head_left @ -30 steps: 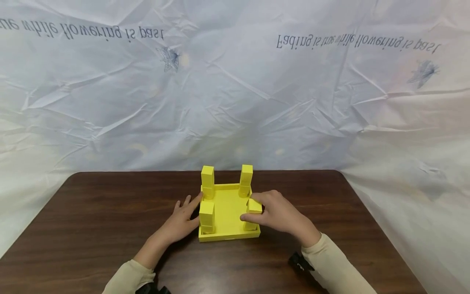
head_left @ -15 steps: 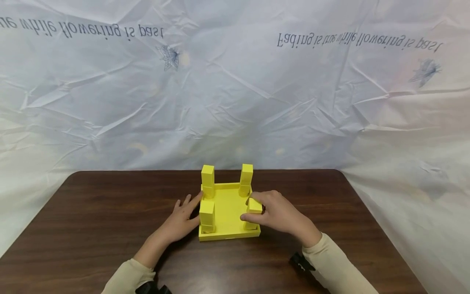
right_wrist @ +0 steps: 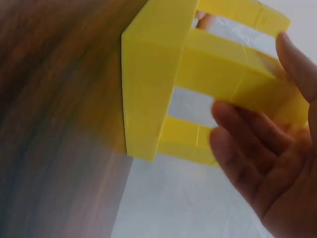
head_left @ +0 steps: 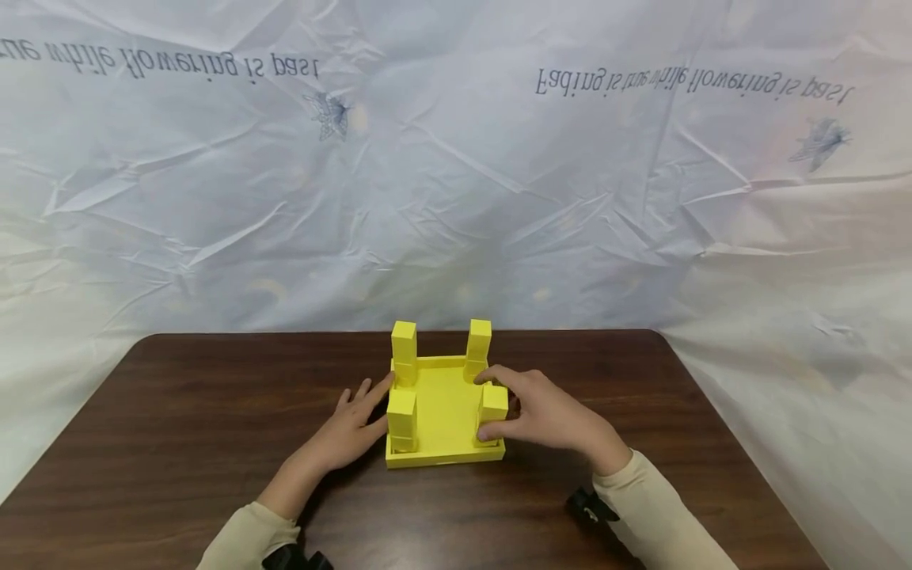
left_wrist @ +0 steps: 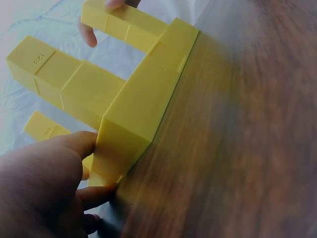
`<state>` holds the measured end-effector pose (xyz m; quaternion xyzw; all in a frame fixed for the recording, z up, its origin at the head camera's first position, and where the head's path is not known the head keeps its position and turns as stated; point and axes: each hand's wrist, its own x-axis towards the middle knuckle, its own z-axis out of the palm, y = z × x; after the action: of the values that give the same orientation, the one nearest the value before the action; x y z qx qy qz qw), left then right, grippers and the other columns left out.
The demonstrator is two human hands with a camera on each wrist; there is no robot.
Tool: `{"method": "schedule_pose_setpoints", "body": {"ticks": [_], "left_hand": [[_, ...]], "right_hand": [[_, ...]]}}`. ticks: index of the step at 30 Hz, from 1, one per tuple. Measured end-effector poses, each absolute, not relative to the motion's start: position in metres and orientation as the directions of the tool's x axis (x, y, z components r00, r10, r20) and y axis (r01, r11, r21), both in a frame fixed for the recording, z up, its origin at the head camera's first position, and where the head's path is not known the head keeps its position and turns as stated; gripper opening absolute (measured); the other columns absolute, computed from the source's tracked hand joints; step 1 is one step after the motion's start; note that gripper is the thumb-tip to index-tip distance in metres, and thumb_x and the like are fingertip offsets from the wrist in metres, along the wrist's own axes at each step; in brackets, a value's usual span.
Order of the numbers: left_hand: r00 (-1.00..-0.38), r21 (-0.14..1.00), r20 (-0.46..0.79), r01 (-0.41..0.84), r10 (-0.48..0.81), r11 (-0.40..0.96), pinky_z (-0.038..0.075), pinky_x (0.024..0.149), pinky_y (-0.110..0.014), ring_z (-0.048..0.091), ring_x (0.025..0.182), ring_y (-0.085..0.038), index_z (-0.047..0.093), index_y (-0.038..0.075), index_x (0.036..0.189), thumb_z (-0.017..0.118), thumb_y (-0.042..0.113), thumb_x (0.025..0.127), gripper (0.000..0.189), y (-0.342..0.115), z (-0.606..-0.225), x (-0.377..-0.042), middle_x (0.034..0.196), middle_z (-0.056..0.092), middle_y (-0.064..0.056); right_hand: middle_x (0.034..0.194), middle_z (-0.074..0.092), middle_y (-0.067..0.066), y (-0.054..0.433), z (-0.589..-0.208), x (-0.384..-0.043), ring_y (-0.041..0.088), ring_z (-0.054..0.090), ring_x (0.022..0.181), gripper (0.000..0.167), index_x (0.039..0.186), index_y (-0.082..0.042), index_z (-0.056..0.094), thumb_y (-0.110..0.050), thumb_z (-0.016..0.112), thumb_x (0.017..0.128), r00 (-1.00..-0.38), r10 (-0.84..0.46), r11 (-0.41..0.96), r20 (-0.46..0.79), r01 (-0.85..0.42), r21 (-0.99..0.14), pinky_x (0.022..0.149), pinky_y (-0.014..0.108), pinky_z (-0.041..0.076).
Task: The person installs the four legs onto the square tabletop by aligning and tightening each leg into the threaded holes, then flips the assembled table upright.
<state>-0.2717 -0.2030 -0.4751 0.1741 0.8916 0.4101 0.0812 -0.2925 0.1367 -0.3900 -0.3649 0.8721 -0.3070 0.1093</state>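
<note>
A shallow yellow square tray (head_left: pixel 449 457) lies on the table with a yellow block post standing at each corner. My left hand (head_left: pixel 347 437) rests against its left side, fingers extended; in the left wrist view the fingertips touch the tray wall (left_wrist: pixel 138 94). Around the near right post (head_left: pixel 495 402) my right hand (head_left: pixel 552 413) is spread, thumb on the near side and fingers toward the back. The right wrist view shows these fingers loosely bent beside the post (right_wrist: pixel 223 64). The near left post (head_left: pixel 402 416) stands close to my left hand.
Two more posts, the far left post (head_left: pixel 404 344) and the far right post (head_left: pixel 479 342), rise at the back of the tray. The dark wooden table (head_left: pixel 178 443) reaches back to a pale printed curtain (head_left: pixel 456 158).
My right hand has loosened from the near right post: thumb and fingers have spread apart and the hand has shifted slightly right. The left hand and the tray stay in place.
</note>
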Motion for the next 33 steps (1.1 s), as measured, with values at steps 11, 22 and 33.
{"method": "schedule_pose_setpoints", "body": {"ticks": [11,22,33], "left_hand": [[-0.918,0.87,-0.111,0.096,0.382,0.483,-0.013,0.124,-0.066,-0.004,0.162,-0.04,0.027,0.016,0.17,0.046,0.029,0.113,0.061,-0.211,-0.463,-0.271,0.174,0.02,-0.015],[-0.816,0.854,-0.076,0.242,0.573,0.46,-0.014,0.12,-0.072,-0.002,0.16,-0.049,0.046,0.014,0.161,0.083,0.032,0.093,0.08,-0.223,-0.459,-0.275,0.173,0.019,-0.022],[-0.827,0.836,0.014,0.318,0.562,0.447,-0.012,0.116,-0.078,0.002,0.157,-0.056,0.072,0.022,0.139,0.089,0.035,0.088,0.056,-0.219,-0.464,-0.272,0.169,0.026,-0.027]], "right_hand": [[0.143,0.059,0.004,0.146,-0.41,-0.305,0.026,0.052,0.134,0.055,0.134,-0.022,0.074,-0.039,0.091,0.085,-0.639,-0.767,0.527,-0.053,-0.581,-0.621,0.11,0.056,0.047],[0.163,0.047,0.012,0.153,-0.416,-0.312,0.048,0.017,0.158,0.049,0.134,-0.023,0.075,-0.034,0.088,0.088,-0.585,-0.809,0.478,-0.059,-0.596,-0.645,0.121,0.072,0.021],[0.17,0.033,0.014,0.151,-0.423,-0.312,0.051,0.004,0.159,0.056,0.14,-0.026,0.072,-0.038,0.088,0.088,-0.597,-0.799,0.488,-0.072,-0.574,-0.657,0.121,0.074,0.016]]}}
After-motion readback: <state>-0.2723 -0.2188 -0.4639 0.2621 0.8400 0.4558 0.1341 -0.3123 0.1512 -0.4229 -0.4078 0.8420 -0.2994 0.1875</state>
